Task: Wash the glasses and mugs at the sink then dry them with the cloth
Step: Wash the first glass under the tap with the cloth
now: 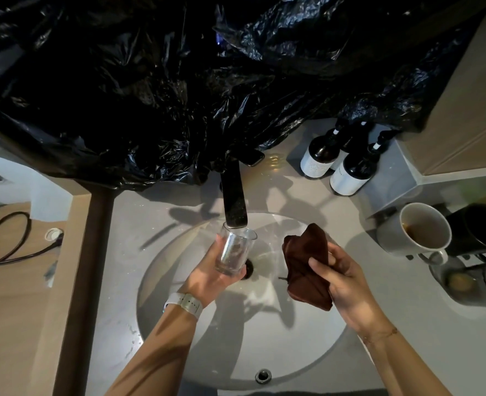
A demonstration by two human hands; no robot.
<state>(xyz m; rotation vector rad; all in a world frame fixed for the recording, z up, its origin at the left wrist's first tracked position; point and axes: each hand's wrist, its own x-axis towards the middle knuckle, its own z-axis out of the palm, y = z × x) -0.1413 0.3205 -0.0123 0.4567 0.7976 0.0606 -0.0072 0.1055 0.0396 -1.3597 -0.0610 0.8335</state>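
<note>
While standing over the round sink (316, 350), holding a clear glass (234, 251) in the left hand (212, 274), fingers wrapping around its lower part, mouth of the glass tilting up toward the black faucet (234, 195) at 12 o'clock. Sitting just under the spout, the rim of the glass; whether water is running, not possible to tell. Gripping a folded dark brown cloth (306, 265) in the right hand (343, 281), fingers closing on it with the thumb pressing across the front, at 3 o'clock from the glass and a little apart from it. Waiting on the counter at 3 o'clock of the sink, a white mug (419, 230) showing brown residue inside, and just beside it a black mug (481, 227). Standing at 1 o'clock, dark bottles with white labels (319, 158). Hanging over the back at 12 o'clock, a black plastic sheet (150, 81). Wearing a pale watch (186, 304) on the left wrist.
</note>
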